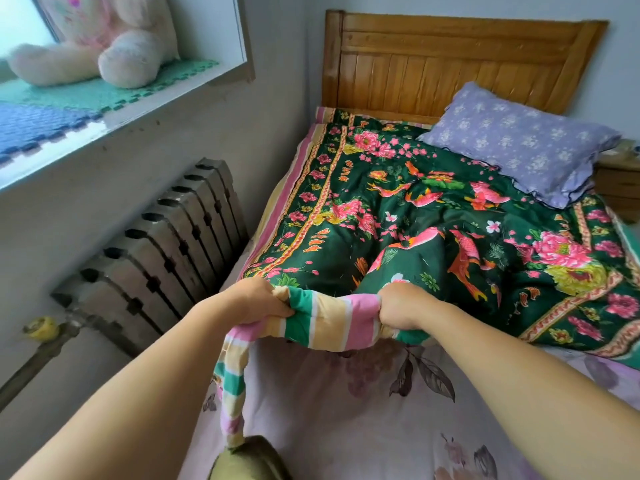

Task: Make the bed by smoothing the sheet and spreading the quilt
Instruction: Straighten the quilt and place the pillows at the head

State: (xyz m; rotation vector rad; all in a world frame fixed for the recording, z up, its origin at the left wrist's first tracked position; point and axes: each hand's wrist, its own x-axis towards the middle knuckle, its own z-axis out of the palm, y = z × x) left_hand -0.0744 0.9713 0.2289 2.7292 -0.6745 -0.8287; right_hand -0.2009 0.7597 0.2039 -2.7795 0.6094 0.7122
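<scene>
A dark green quilt (pixel 433 216) with pink flowers and fish lies rumpled over the upper part of the bed. Its near edge is turned up and shows a striped pink, green and cream underside (pixel 325 323). My left hand (pixel 258 299) grips that striped edge on the left, and my right hand (pixel 403 306) grips it on the right, both lifting it off the bed. Below lies a pale pink sheet (pixel 363 410) printed with flowers and leaves. A corner of the striped edge hangs down at the left.
A lilac pillow (pixel 526 140) leans at the wooden headboard (pixel 450 60). A grey radiator (pixel 162 244) stands along the left wall under a windowsill with a plush toy (pixel 104 39). A wooden nightstand (pixel 620 181) is at the right. An olive object (pixel 249 459) sits at the bottom edge.
</scene>
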